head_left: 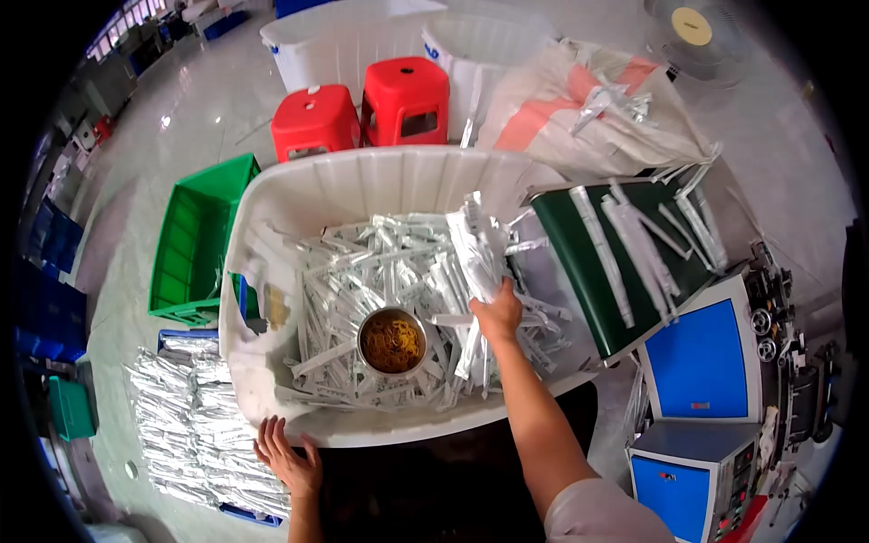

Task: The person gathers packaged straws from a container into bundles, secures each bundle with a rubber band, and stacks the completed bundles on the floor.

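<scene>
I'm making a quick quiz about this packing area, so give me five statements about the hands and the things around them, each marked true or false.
1. The right hand holds a bundle of long, thin, silvery-white packets. True.
2. The round metal container stands on the floor. False: it sits among packets inside the large white plastic tub.
3. Two red plastic stools stand beyond the tub. True.
4. The left hand grips a red stool. False: it is open, by the tub's near left corner.
5. The flat dark green surface on the right has packets lying on it. True.
</scene>
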### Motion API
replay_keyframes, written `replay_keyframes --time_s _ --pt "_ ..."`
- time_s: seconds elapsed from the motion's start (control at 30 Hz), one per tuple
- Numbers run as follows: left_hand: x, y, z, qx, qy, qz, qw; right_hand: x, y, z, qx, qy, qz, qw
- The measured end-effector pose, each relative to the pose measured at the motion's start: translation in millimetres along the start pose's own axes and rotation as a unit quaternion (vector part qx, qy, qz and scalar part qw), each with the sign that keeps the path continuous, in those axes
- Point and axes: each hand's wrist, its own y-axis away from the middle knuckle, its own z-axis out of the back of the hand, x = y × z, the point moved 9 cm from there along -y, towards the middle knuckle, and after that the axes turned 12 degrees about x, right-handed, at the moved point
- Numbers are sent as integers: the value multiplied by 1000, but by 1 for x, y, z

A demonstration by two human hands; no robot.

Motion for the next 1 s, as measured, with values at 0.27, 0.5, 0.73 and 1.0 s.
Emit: replay_keyframes --time_s 0.27,0.5,0.73,1.0 --pt "-196 -49 17 50 319 -307 895 69 95 86 28 -348 201 915" --pt "-296 -65 36 307 629 -364 614 125 179 133 165 -293 495 801" --pt "-284 -55 31 272 696 -315 585 172 232 203 -66 -73 595 798" --pt "-250 -22 42 217 816 -119 522 120 224 87 450 -368 233 780"
